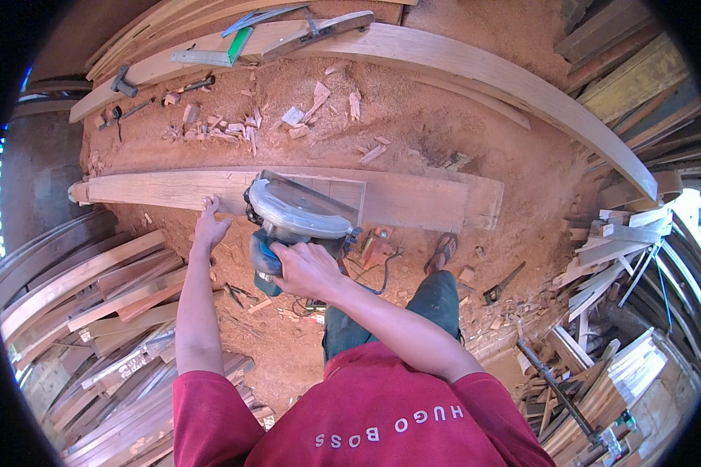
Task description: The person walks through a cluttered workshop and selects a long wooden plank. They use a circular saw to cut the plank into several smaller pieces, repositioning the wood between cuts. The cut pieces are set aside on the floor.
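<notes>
My right hand (pixel 307 269) is wrapped round the rear handle of a circular saw (pixel 294 222), which has a pale metal blade guard and a blue-and-black body. The saw sits on a long wooden plank (pixel 163 188) lying across in front of me. Pencil-like lines cross the plank beside the guard. At the plank's near edge, left of the saw, my left hand (pixel 211 226) rests with fingertips on the wood and thumb apart, holding nothing. The saw hides part of the plank, and its blade cannot be made out.
Beyond the plank lie a long beam (pixel 459 62), a green-handled try square (pixel 239 45), a hand plane (pixel 317 33), a hammer (pixel 122 82) and offcuts (pixel 319 95) on sawdust. Timber stacks (pixel 125 300) stand left. A handsaw (pixel 504 284) lies right of my sandalled foot (pixel 445 249).
</notes>
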`<move>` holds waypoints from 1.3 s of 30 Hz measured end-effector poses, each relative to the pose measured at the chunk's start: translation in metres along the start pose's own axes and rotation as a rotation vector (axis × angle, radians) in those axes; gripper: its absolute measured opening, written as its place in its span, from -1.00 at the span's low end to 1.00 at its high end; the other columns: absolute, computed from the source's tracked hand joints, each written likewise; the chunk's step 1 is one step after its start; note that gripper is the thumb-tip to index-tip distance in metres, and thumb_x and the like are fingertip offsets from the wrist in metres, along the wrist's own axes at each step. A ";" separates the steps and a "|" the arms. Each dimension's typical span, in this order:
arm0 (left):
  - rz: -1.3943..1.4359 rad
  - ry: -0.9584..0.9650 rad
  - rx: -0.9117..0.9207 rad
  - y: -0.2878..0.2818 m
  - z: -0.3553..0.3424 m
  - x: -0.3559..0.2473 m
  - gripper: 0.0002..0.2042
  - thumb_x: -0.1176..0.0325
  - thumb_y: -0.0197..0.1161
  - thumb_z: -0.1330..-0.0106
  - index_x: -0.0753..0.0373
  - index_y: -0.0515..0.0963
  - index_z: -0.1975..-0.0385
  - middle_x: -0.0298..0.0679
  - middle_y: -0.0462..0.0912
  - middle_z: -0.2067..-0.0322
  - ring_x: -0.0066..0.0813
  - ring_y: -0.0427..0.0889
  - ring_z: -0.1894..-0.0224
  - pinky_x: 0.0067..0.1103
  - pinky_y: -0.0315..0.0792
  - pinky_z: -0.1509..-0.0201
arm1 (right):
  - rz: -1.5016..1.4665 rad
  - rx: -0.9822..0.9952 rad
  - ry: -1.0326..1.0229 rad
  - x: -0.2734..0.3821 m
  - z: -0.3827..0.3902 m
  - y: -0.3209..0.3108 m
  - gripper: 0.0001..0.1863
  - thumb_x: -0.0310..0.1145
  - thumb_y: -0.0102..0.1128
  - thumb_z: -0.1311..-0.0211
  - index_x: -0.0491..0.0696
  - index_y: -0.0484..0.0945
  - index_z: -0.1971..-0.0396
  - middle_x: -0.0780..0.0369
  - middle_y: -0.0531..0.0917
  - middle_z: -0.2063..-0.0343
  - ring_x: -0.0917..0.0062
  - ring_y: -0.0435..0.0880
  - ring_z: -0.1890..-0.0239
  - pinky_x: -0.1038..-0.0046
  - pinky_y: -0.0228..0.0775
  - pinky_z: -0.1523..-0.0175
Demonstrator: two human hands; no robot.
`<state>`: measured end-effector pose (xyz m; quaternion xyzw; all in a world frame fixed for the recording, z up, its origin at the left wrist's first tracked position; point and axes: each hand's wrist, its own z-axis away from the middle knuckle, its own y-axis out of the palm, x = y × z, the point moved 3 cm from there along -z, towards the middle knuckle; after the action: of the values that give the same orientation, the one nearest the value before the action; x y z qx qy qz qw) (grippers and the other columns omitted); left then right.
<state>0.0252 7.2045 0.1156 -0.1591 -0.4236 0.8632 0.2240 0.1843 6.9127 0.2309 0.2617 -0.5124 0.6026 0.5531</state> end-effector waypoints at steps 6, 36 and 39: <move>0.045 0.033 0.009 -0.003 0.000 0.001 -0.17 0.28 0.33 -0.07 0.12 0.13 -0.41 0.08 0.01 -0.42 -0.14 0.05 -0.47 -0.43 0.09 -0.46 | 0.002 0.036 0.010 0.004 -0.010 0.002 -0.57 -0.17 0.31 -0.09 -0.12 0.50 0.11 -0.06 0.67 0.37 0.02 0.68 0.26 0.06 0.49 0.14; 0.336 0.052 0.112 -0.008 -0.010 0.019 -0.24 0.77 0.04 -0.02 0.19 0.24 -0.35 0.00 0.07 -0.41 -0.30 -0.02 -0.48 -0.50 -0.04 -0.50 | 0.006 0.032 -0.018 0.023 -0.060 0.021 -0.56 -0.18 0.30 -0.08 -0.13 0.49 0.11 -0.07 0.67 0.34 0.02 0.67 0.24 0.09 0.50 0.12; 0.369 0.088 0.125 -0.009 -0.011 0.019 -0.24 0.81 0.04 -0.01 0.24 0.24 -0.35 -0.01 0.06 -0.41 -0.31 -0.04 -0.49 -0.49 -0.07 -0.51 | -0.012 -0.041 -0.057 0.022 -0.064 0.023 -0.57 -0.20 0.32 -0.03 -0.14 0.50 0.14 -0.07 0.66 0.43 -0.01 0.66 0.30 0.05 0.50 0.18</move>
<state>0.0164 7.2268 0.1146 -0.2573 -0.3225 0.9065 0.0895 0.1729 6.9824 0.2211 0.2705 -0.5384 0.5809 0.5473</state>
